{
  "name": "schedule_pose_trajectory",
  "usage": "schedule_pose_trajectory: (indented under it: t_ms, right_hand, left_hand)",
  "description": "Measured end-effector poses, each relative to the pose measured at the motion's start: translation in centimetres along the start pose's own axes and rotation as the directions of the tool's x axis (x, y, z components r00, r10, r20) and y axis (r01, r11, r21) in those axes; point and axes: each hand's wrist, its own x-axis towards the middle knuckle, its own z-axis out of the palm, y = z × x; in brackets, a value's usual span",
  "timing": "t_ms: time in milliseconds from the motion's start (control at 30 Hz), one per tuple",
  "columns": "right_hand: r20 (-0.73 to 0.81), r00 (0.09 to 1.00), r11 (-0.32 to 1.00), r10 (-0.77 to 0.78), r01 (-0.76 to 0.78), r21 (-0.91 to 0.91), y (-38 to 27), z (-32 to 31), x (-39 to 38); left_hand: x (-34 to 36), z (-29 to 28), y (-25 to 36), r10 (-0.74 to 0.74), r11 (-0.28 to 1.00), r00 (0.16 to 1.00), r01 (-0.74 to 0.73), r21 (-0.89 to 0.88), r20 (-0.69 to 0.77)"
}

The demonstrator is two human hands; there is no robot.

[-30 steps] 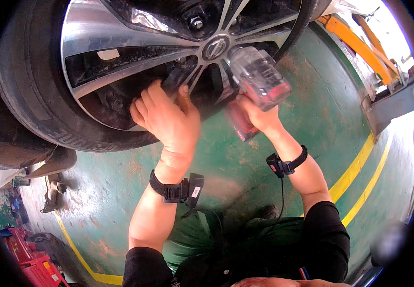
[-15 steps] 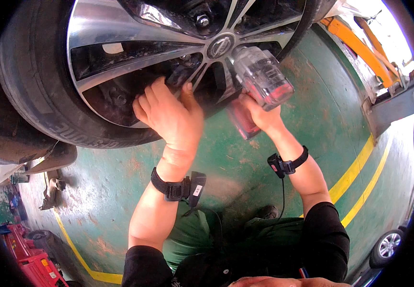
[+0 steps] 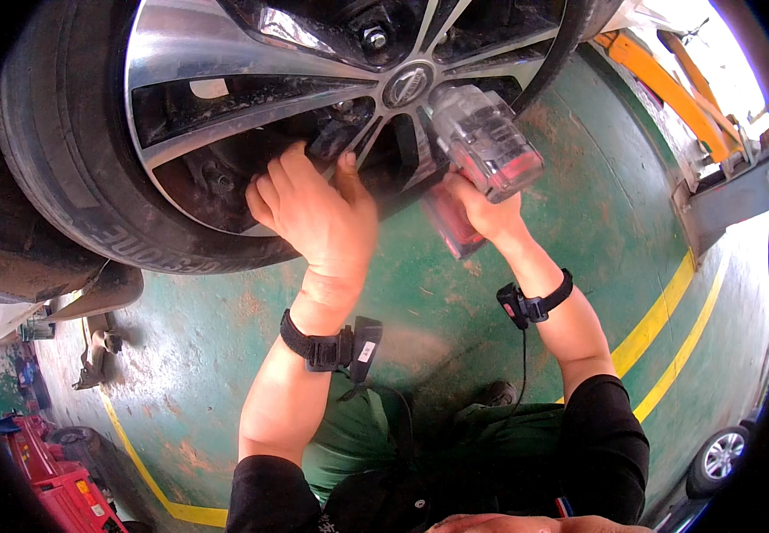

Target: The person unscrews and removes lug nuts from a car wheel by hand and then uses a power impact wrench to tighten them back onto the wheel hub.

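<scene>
A large car wheel (image 3: 242, 49) with silver-and-black spokes fills the upper left, its black tyre (image 3: 64, 169) around it. My left hand (image 3: 322, 209) is closed at a lower spoke, thumb to the right and fingers curled to the left; the fingertips are partly hidden in the dark gap. In my right hand (image 3: 493, 213) is a cordless impact wrench (image 3: 489, 142) with a clear cover and red parts, gripped by its handle. Its nose points into the wheel just right of the hub cap (image 3: 408, 85); the contact point is hidden. A lug nut (image 3: 374, 38) shows above the hub.
Green floor with yellow lines (image 3: 669, 306) lies below the wheel. An orange lift arm (image 3: 669, 93) and grey post base (image 3: 733, 209) stand at right. Another wheel (image 3: 720, 457) is at lower right, a red tool cart (image 3: 64, 484) at lower left. Black straps with cables circle both forearms.
The impact wrench has shifted very slightly up and left in my right hand's grip. My left hand has hardly moved at the spoke.
</scene>
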Motion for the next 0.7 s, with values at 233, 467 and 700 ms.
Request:
schedule_pose_trajectory:
  t_ms: [233, 467, 700]
  right_hand:
    - [-0.013, 0.999, 0.997, 0.043, -0.042, 0.060, 0.6, 0.0, -0.4]
    - [-0.054, 0.995, 0.975, 0.083, -0.070, 0.211, 1.0, -0.8, 0.2]
    - [-0.140, 0.985, 0.948, 0.099, -0.051, 0.314, 0.4, -2.0, -2.0]
  left_hand:
    - [-0.3, 0.2, -0.1, 0.006, 1.000, 0.999, -0.006, 0.004, -0.033]
    - [-0.3, 0.6, -0.8, 0.050, 0.999, 0.996, -0.049, 0.006, -0.079]
    - [-0.4, 0.5, -1.4, 0.090, 0.996, 0.994, -0.091, -0.019, -0.056]
